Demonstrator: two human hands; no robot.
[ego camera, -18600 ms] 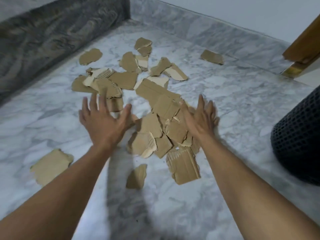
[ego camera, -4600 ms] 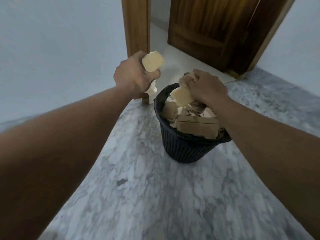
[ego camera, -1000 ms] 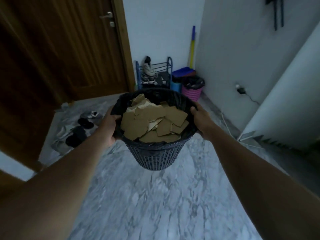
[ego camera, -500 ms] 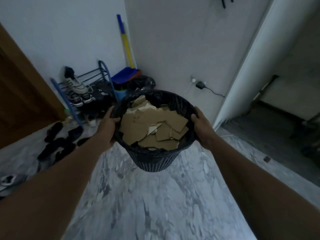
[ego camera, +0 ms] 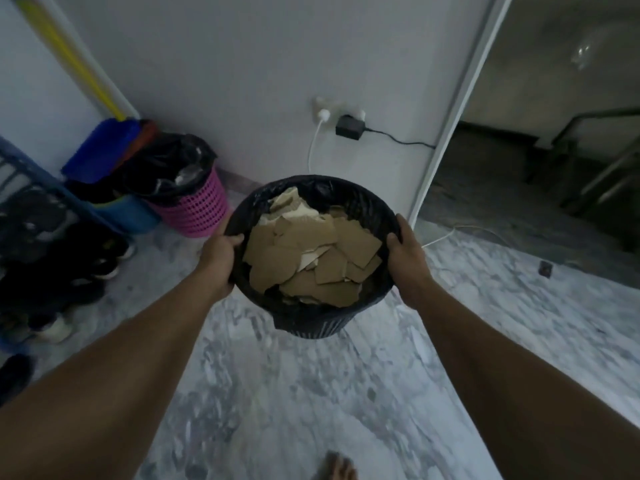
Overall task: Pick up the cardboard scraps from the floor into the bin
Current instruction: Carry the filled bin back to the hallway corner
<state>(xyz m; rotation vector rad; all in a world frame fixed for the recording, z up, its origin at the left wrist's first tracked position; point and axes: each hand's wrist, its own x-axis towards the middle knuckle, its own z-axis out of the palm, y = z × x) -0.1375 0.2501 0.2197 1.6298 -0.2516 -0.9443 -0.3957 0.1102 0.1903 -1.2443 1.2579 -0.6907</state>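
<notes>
A black mesh bin (ego camera: 313,323) with a black liner hangs in the air in front of me, held by both hands. It is filled with brown cardboard scraps (ego camera: 311,258), several of them stacked flat. My left hand (ego camera: 220,259) grips the bin's left rim, thumb over the edge. My right hand (ego camera: 407,258) grips the right rim the same way. No scraps lie on the marble floor (ego camera: 311,393) in view.
A pink basket (ego camera: 194,206) with a black bag stands by the wall at left, next to a blue container (ego camera: 128,213) and a shoe rack (ego camera: 41,237) with shoes. A wall socket (ego camera: 341,119) has cables. A dark doorway (ego camera: 536,168) opens at right. A bare foot (ego camera: 334,467) shows below.
The view has swung right and closer to the wall: the pink basket and socket are nearer, the doorway wider. Both hands still carry the bin.
</notes>
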